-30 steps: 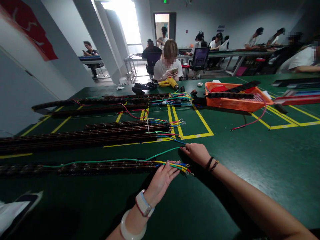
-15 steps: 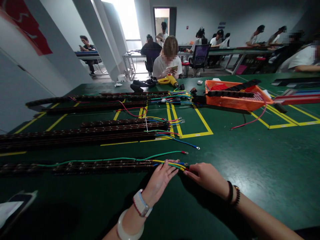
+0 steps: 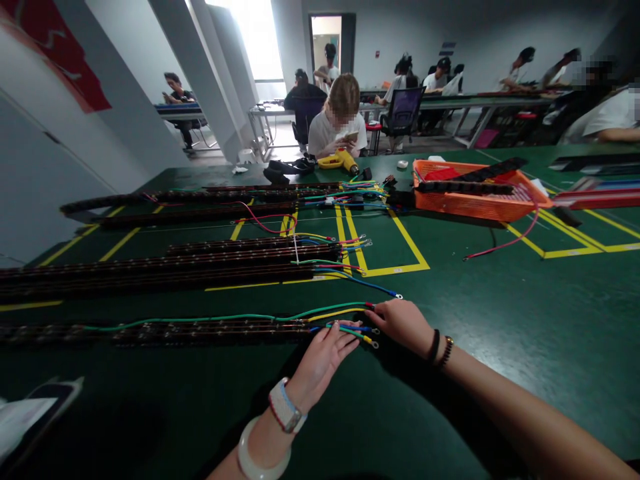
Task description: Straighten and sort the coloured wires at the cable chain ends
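On the green bench [image 3: 480, 287], the right hand [image 3: 403, 321] pinches a yellow wire [image 3: 340, 312], probably light, pliant, best held near its end; the left hand [image 3: 323, 363] lies spread against neighbouring wires [image 3: 367, 329].

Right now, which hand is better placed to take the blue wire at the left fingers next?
Probably the right hand: it is close to the blue wire tip, though its fingers still pinch the yellow wire. The left hand sits farther back from that tip.
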A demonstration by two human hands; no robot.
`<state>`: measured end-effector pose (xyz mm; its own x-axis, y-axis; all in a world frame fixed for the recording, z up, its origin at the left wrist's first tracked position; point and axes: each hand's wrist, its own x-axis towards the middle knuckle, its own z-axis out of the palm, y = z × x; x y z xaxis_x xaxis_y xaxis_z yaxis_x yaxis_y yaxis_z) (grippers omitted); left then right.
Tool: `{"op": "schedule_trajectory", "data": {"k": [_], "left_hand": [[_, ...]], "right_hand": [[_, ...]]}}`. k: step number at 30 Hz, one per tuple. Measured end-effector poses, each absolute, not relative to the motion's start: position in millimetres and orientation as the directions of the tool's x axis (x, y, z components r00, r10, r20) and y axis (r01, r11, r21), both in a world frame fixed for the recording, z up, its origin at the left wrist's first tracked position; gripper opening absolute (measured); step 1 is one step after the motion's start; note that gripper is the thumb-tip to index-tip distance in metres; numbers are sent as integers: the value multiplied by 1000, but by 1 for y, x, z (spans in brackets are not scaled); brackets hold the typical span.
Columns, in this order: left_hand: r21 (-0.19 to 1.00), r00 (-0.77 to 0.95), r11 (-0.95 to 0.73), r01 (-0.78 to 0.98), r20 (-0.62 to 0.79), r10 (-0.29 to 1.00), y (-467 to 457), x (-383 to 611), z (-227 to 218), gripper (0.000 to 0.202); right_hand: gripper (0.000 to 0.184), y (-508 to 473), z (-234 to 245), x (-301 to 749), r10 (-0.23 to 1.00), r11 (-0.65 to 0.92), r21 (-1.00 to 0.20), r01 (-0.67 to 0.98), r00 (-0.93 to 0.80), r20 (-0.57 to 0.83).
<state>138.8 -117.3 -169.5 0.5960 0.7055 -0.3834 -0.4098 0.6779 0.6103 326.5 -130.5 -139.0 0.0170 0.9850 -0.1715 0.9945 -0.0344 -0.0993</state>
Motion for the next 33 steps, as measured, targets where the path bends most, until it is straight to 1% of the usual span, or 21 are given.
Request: {"op": "schedule_trajectory", "data": {"k": [9, 13, 16, 19, 22, 26, 29, 33], "left_hand": [[613, 613, 677, -407, -366, 700, -116, 137, -171, 18], [610, 615, 681, -406, -368, 697, -116, 137, -170, 18], [612, 615, 682, -400, -373, 695, -116, 138, -168, 19], [608, 618, 684, -403, -371, 693, -115, 138, -169, 19], [604, 626, 684, -408, -360, 692, -115, 138, -171, 19], [619, 625, 679, -395, -360, 692, -115, 138, -170, 19], [624, 618, 684, -378, -380, 688, -116, 138, -169, 19], [621, 632, 676, -397, -349, 692, -118, 139, -169, 20]], "right_hand": [[50, -107, -142, 322, 988, -70, -58, 996, 61, -143], [48, -117, -139, 328, 989, -46, -23, 999, 43, -139], [49, -132, -134, 333, 992, -65, -5, 998, 64, -111], [52, -150, -130, 332, 989, -67, -42, 997, 61, -133], [53, -167, -130, 325, 983, -23, -115, 993, 1, -182], [44, -179, -133, 310, 981, 18, -171, 985, -50, -185], [36, -178, -133, 302, 982, 24, -182, 983, -57, -178], [30, -174, -129, 296, 987, 37, -139, 990, -59, -152]]}}
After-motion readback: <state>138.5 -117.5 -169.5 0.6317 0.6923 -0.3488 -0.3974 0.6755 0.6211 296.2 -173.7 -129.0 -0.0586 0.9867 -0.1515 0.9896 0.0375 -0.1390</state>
